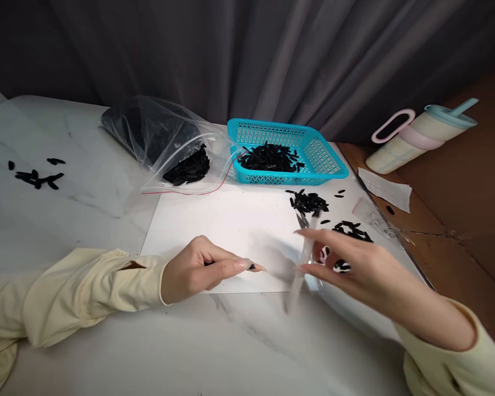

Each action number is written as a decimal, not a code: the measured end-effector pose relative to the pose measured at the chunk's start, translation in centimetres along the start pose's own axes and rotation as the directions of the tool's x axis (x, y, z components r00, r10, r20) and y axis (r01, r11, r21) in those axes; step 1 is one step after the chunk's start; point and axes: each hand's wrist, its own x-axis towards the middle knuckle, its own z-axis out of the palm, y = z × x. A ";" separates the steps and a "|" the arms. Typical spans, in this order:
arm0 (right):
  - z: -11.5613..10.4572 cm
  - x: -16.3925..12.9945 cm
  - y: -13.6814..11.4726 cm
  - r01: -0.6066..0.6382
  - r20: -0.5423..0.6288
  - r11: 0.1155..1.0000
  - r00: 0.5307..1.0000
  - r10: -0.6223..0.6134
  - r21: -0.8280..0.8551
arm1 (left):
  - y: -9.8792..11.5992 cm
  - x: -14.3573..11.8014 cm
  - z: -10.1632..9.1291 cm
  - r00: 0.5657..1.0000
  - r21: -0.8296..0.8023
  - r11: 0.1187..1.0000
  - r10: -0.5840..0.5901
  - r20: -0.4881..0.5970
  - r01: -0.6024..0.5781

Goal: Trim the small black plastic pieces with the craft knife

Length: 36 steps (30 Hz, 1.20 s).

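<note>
Black piece (251,267) pinched at left hand (198,269) fingertips, over white sheet (214,231) | right hand (355,269) fingers spread, blurred tweezers (303,258) between thumb and forefinger | loose black pieces (309,202) on sheet near right hand | blue basket (334,162) and clear zip bag (157,132) behind, both holding black pieces | tumbler (421,137) far right

Both hands bare w/ long nails; pale cream long sleeves, loose cuffs.

Left hand (193,269) resting low, fingers (239,265) pinched together, right hand (355,269) raised, blurred, fingers seemingly spread
</note>
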 end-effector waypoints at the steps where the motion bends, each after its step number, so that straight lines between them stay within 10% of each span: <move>1: -0.4 0.0 0.7 -0.027 -0.040 1.000 0.999 0.026 -0.014 | 0.0 0.1 -0.1 1.000 -0.012 1.000 -0.002 0.013 0.002; 6: -1.5 1.1 1.1 -0.187 -0.182 0.981 0.964 0.192 0.044 | 0.0 0.6 -0.4 0.988 -0.136 0.979 -0.140 0.072 0.148; 11: 0.1 2.3 -0.6 -0.384 0.244 0.734 0.923 0.297 0.559 | 0.2 1.1 -0.5 0.953 -0.243 0.922 -0.300 0.047 0.302; 16: 1.9 2.6 -0.7 -0.503 0.444 0.543 0.861 0.248 0.672 | 0.3 1.3 -0.6 0.920 -0.275 0.881 -0.389 0.042 0.385; 36: -1.8 6.1 -2.8 -0.398 0.223 0.552 0.906 0.359 0.733 | 0.7 1.6 0.0 0.921 -0.265 0.911 -0.362 -0.145 0.316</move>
